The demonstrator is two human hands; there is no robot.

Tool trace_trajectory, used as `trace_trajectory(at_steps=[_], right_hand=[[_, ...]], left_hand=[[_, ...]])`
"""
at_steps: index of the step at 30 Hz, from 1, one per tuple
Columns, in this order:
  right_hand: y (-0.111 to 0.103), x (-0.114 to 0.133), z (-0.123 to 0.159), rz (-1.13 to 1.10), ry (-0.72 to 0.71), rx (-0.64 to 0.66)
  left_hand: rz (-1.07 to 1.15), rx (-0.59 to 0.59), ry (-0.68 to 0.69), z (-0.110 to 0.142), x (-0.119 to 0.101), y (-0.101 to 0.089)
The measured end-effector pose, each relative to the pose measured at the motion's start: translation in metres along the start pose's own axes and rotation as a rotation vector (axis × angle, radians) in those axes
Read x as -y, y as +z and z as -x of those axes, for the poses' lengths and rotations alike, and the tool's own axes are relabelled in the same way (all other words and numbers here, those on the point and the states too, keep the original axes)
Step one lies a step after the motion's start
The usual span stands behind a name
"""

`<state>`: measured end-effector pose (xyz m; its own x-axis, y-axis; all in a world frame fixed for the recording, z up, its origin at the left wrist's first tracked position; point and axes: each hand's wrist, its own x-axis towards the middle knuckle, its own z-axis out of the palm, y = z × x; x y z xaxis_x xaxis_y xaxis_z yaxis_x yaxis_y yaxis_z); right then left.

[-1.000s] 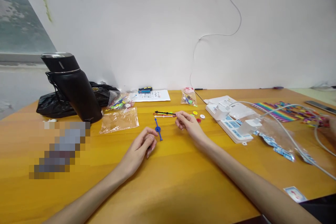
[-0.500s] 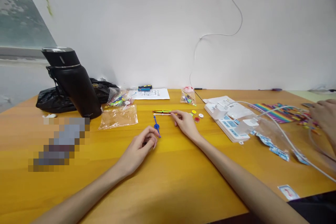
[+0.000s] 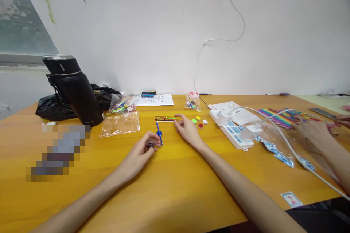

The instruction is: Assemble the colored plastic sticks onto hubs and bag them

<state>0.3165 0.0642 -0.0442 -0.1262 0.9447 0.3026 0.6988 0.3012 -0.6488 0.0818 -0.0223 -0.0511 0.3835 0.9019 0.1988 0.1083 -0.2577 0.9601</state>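
From where I stand, the left hand (image 3: 143, 151) has turned since a second ago, so that the small dark round piece (image 3: 151, 143) between its curled thumb and fingers now shows. Just beyond its fingertips lies the blue plastic arrow with a round hub (image 3: 159, 133), little changed. The black arrow (image 3: 163, 119) that the right hand (image 3: 188, 131) held pinched a second ago now lies with the yellow and white ones, left of that hand's fingertips; its fingers are loosely bent, and I can't tell whether they grip an end. Farther right, a co-worker's hand (image 3: 313, 133) has come in over the coloured pieces. As for the rest, well left of the left hand stands a tall black bottle (image 3: 78, 96) before a crumpled black plastic bag (image 3: 53, 107); a flat clear plastic bag (image 3: 120, 123) lies nearer that hand, at its far left. Just right of the right hand sit yellow, green, white and red discs (image 3: 201, 126). Past them, a long white power strip (image 3: 235, 138) with plugs and a looping white cable (image 3: 288, 138) stand between the right hand and the rainbow-striped row of pieces (image 3: 275, 117).
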Motion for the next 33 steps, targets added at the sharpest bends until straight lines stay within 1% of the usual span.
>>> trace_trajectory(at_steps=[4,11,15,16,18,21,23,26,29,33], right_hand=[[-0.001,0.004,0.008,-0.131,-0.111,0.041],[0.000,0.035,0.038,-0.084,-0.323,0.243],[0.005,0.052,0.052,-0.101,-0.395,0.273],[0.006,0.055,0.055,-0.100,-0.416,0.279],[0.007,0.058,0.059,-0.107,-0.448,0.290],[0.008,0.058,0.062,-0.126,-0.449,0.273],[0.008,0.057,0.062,-0.129,-0.436,0.253],[0.008,0.055,0.059,-0.160,-0.409,0.233],[0.005,0.054,0.056,-0.243,-0.372,0.208],[-0.007,0.050,0.048,-0.276,-0.334,0.088]], left_hand=[[0.106,-0.014,-0.022,-0.001,0.003,-0.001],[0.178,-0.095,-0.015,-0.003,0.005,-0.003],[0.206,-0.184,-0.013,-0.007,0.006,-0.004],[0.223,-0.186,-0.010,-0.008,0.005,-0.003],[0.273,-0.137,-0.015,-0.009,0.002,-0.003],[0.341,-0.028,-0.041,-0.008,-0.002,-0.001],[0.335,-0.011,-0.058,-0.007,-0.004,-0.001],[0.278,-0.035,-0.061,-0.006,-0.004,-0.001],[0.254,-0.074,-0.053,-0.006,-0.004,-0.002],[0.323,-0.143,-0.090,-0.005,-0.006,-0.002]])
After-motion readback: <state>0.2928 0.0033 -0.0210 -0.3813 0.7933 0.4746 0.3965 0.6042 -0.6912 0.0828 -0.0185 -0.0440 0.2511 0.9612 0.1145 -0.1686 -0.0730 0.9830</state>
